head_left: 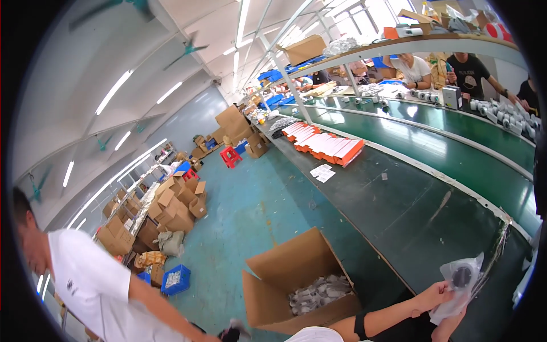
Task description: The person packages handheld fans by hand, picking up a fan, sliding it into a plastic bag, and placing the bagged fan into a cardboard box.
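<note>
A factory hall with a long dark green workbench (410,211) at the right. Over its near end, the left hand (436,295) pinches a clear plastic bag holding a round black part (462,277); bagging seems underway. The right hand is out of view. Left of the bench, an open brown cardboard box (296,282) holds similar bagged pieces.

Factory packing hall: long green conveyor belt (456,154), stacked cardboard boxes (174,208).
</note>
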A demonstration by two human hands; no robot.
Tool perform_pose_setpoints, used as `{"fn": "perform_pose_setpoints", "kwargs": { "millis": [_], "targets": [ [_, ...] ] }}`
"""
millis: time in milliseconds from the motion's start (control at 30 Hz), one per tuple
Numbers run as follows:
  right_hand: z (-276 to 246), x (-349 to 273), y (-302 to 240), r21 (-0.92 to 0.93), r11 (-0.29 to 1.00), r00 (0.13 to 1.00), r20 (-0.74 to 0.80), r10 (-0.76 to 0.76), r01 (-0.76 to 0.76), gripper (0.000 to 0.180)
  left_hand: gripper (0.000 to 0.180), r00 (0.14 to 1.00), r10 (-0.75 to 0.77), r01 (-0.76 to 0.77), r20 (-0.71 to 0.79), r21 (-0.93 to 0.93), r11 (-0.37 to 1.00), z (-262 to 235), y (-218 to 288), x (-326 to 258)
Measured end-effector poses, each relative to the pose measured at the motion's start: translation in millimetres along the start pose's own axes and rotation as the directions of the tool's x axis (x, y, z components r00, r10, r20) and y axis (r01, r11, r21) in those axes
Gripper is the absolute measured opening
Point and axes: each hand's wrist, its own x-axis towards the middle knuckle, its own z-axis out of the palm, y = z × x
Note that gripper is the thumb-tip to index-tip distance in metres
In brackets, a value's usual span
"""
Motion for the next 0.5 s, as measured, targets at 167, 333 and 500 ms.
{"fn": "perform_pose_setpoints", "kwargs": {
  "millis": [167, 333, 500],
  "targets": [
    [9, -14, -33, -0.075, 0.996, 0.983, 0.181, -0.03, 0.044, 0.04, 0.017, 0.923, -0.241, 0.28, -0.299, 0.095, 0.955, 4, 9, 3],
    [34, -9, -62, -0.404, 0.862, 0.945, 0.239, -0.223, 0.305, 0.025, 0.035, 0.982, -0.075, 0.045, -0.174, -0.171, 0.984, 1, 51, 4],
    [-13, -1, -47, -0.526, 0.657, 0.828, 0.195, -0.525, 0.54, 0.025, 0.034, 0.629, -0.509, 0.598, 0.588, 0.054, 0.8, 157, -90, 65]
  ]
}}
